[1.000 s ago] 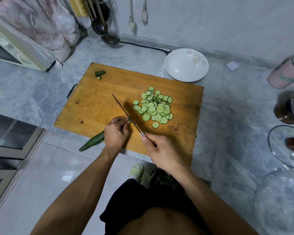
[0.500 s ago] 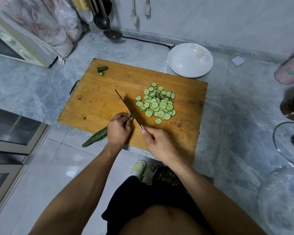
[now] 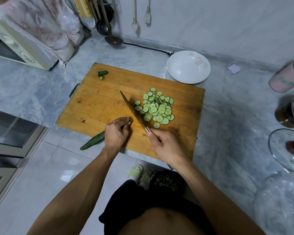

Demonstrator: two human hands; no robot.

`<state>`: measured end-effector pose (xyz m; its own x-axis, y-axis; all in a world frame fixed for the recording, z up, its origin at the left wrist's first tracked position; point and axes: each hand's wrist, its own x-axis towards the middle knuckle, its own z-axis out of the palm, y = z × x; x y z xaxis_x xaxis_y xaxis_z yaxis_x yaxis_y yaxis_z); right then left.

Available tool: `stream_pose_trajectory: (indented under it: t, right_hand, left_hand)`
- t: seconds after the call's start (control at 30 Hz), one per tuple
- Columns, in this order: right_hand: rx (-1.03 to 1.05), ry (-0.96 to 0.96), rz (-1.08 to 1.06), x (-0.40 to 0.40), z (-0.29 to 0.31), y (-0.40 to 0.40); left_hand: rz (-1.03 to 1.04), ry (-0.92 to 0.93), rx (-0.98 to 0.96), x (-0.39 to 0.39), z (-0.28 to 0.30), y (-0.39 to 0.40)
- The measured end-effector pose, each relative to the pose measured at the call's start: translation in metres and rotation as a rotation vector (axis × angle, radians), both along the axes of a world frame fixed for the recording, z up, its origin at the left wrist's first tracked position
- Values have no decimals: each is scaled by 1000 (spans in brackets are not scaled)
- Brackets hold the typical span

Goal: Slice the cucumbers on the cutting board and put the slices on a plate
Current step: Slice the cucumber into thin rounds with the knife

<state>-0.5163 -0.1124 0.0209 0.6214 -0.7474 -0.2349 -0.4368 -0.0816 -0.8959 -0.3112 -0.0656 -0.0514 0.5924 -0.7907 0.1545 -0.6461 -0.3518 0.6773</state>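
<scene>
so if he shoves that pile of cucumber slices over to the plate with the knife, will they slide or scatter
The cucumber slices look thin and loosely overlapped, so they would probably slide apart rather than move together. Being cut faces, they may stick to the knife.

The grey marbled stone surface [image 3: 32,92] carries a rectangular wooden cutting board [image 3: 109,99], which lies under and just beyond both hands. Past the right hand [image 3: 166,146], touching the board's far corner, sits a white shallow plate with a faint flower print [image 3: 185,70]. Far to the left hand's [image 3: 115,134] side stands a cream microwave oven [image 3: 19,48]. Well right of the right hand lie a round glass lid with a dark knob [image 3: 278,150], a dark glass jar [image 3: 288,112] and a pink cylindrical container [image 3: 287,78].
</scene>
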Motion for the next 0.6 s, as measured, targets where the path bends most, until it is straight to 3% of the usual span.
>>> stream_pose_trajectory:
  t: [0.6]
  right_hand:
    - [-27, -9, 47, 19, -1, 13]
  left_hand:
    - [-15, 18, 14, -3, 3, 1]
